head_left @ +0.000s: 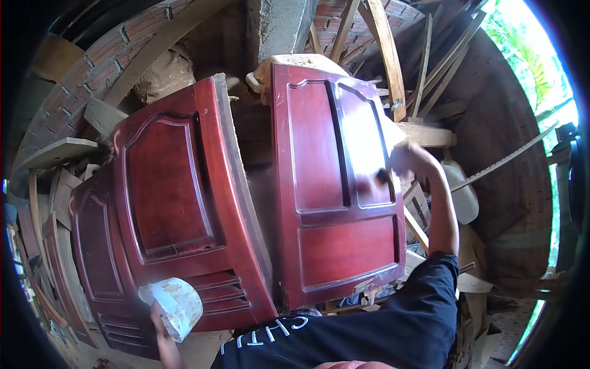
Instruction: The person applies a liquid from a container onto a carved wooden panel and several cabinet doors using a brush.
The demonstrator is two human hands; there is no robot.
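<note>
My left hand [158,321] is closed on a white plastic tub [179,301] smeared with pale stains; its contents are out of sight. The tub is low, in front of the slatted bottom of a red-brown wooden door [167,184]. Over on the right, my right hand [408,158] grips a paintbrush [382,178], smeared by motion. Its dark tip is at the right edge of a second glossy red-brown panelled door [347,246]. Bright light glares off that door's upper right panel.
Another louvred red door [101,258] stands at the far left. Loose boards [424,67] lean behind on the right, near a brick wall [92,86] and concrete post [279,31]. A whitish plastic jug [461,194] hangs or stands beyond my right arm.
</note>
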